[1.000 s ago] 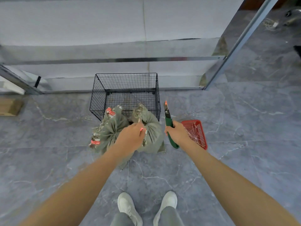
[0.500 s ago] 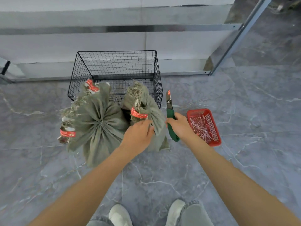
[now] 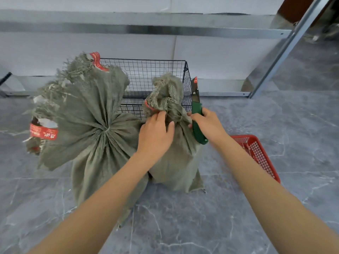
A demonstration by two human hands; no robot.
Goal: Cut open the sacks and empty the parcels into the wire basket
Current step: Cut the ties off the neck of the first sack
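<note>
Two grey-green woven sacks stand on the floor in front of a black wire basket. The larger left sack is tied at its middle, with red printed bands on its frayed top. The smaller right sack has a bunched, tied neck. My left hand grips that neck just below the tie. My right hand holds a green-handled utility knife upright, blade up, right beside the neck.
A red plastic basket lies on the grey marble floor to the right, partly behind my right arm. A metal rack frame with white panels stands behind the wire basket. Its slanted post rises at the right.
The view has come much closer to the sacks. My left hand has closed on the right sack's neck, and my right hand has brought the knife in against it.
</note>
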